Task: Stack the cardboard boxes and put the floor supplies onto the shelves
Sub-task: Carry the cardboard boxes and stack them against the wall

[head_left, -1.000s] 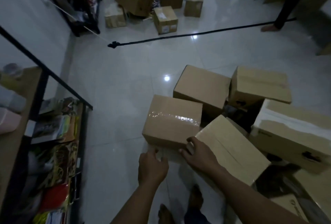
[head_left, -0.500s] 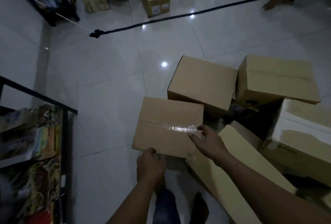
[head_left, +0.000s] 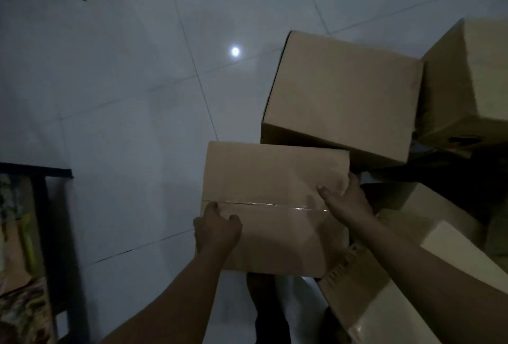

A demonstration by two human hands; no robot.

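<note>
A: While the left hand (head_left: 217,231) curls over the box's (head_left: 275,178) near-left edge and the right hand (head_left: 346,200) clamps its right edge, where is it?

B: Near centre, just left of the pile (head_left: 343,96). Such shallow grips could slip, and it would tilt and drop to the floor (head_left: 123,96).

Left hand (head_left: 217,229) and right hand (head_left: 345,200) gripping taped cardboard box (head_left: 275,187), more boxes (head_left: 343,91) beside

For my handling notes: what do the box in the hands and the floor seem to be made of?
The held box: matte brown cardboard, edges creased; glossy clear tape on its seam. The floor: pale tiles, likely glazed ceramic; grout lines cross it and lamps mirror in it.
</note>
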